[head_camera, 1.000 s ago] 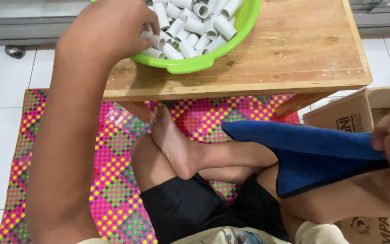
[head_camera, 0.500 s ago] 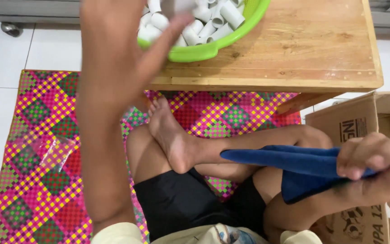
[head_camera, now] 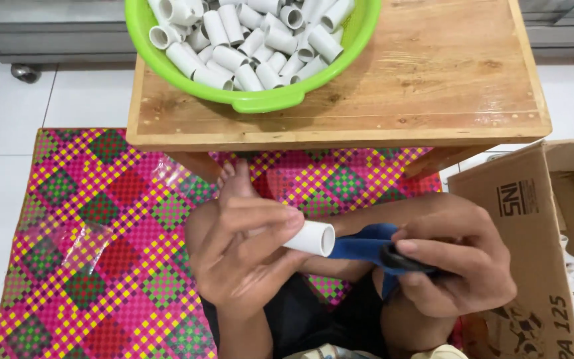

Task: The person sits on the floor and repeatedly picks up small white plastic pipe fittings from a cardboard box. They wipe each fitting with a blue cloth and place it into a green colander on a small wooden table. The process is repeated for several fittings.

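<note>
Head view, looking straight down over crossed legs on a woven mat (head_camera: pixel 94 219) chequered in pink, green and yellow. Left hand (head_camera: pixel 244 256) closed around a short white pipe piece (head_camera: pixel 310 238), fingers curled over the top, thumb beneath; open end of the pipe piece facing right, poking out past the fingertips. Right hand (head_camera: pixel 456 262) just right of it, clenched on a blue cloth (head_camera: pixel 360 244), with a dark rounded object pinched under the thumb; kind of object not clear. Cloth bunched between the two hands, its left end touching or almost touching the pipe mouth; cannot tell which. Both hands low in the scene, over the lap, near side of the low wooden table (head_camera: pixel 433 86). Bare foot (head_camera: pixel 237 183) showing just beyond the left hand, toes toward the table edge. On the far left part of the table, a lime-green plastic basin (head_camera: pixel 260 101) heaped with many more white pipe pieces (head_camera: pixel 247 40) of the same sort. At right, an open cardboard box (head_camera: pixel 533 219) standing on the floor beside the knee, white material showing inside along its right edge. White floor tiles (head_camera: pixel 1 133) left of the mat.
</note>
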